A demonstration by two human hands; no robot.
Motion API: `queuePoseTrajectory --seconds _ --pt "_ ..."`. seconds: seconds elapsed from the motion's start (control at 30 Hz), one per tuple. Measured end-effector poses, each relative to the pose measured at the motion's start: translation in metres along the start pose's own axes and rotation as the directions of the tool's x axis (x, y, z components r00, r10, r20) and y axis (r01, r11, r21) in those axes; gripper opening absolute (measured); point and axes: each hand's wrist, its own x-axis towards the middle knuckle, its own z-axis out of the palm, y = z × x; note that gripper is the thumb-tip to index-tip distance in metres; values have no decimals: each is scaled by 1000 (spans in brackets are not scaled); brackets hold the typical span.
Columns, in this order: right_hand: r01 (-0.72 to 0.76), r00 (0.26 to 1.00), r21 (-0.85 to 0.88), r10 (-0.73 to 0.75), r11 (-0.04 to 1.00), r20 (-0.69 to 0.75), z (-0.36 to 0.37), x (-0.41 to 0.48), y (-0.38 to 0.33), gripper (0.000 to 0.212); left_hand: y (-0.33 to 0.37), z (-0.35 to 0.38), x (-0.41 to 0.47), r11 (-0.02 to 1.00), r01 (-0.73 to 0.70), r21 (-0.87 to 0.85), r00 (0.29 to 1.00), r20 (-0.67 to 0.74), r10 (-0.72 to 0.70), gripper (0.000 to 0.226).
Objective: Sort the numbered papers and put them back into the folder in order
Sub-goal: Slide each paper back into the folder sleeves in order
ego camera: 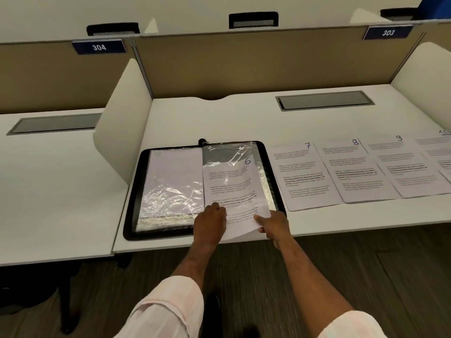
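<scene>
Paper 6 (231, 184) is sitting half inside the right sleeve (234, 150) of the open folder (129, 215), at the counter's (219, 118) near edge. My right grip (273, 226) is pinching its near right corner. My left grip (211, 222) is curling on its near left edge; whether it is pinching, I cannot tell. I should be pushing both sides evenly, so the sheet is going in straight.

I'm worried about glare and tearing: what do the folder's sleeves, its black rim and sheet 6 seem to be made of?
Sleeves: clear glossy plastic film; crinkles and bright reflections show it. Black rim: matte, probably plastic or fabric, too far to tell. Sheet 6: thin matte white paper, printed, curling at the corner the right hand pinches.
</scene>
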Motion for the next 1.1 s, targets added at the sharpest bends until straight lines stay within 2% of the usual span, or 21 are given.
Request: queuePoseTrajectory --seconds 0.13,0.23,0.53,0.63,0.77,0.83,0.93,1.0,1.1 --pt "-49 996 141 38 989 79 2 4 5 20 -2 2 0 1000 -1 -9 999 -39 0 11" --pt "-25 999 150 22 988 23 3 8 9 15 -2 2 0 1000 -10 -21 998 -68 9 14" --pt "95 974 -47 -103 994 -201 17 22 -3 14 -7 7 0 998 -41 -45 993 -117 35 15" --pt "122 972 -60 -131 991 -197 18 23 -7 15 -9 9 0 997 -46 -56 993 -113 40 13" --pt "169 963 -10 -167 986 -209 15 23 -10 29 -11 11 1 997 -53 -56 994 -96 47 9" --pt "180 953 -55 -188 982 -237 15 27 -10 31 -12 11 2 997 -65 -37 993 -96 62 8" --pt "193 939 -166 -231 967 -256 13 27 -14 32 -12 10 3 996 -78 -48 993 -93 74 22" --pt "215 934 -159 -251 963 -253 12 26 -17 29 -11 9 5 994 -96 -44 992 -82 92 31" --pt "218 938 -130 -244 967 -247 10 25 -17 32 -8 8 10 990 -142 -18 988 -61 141 31"
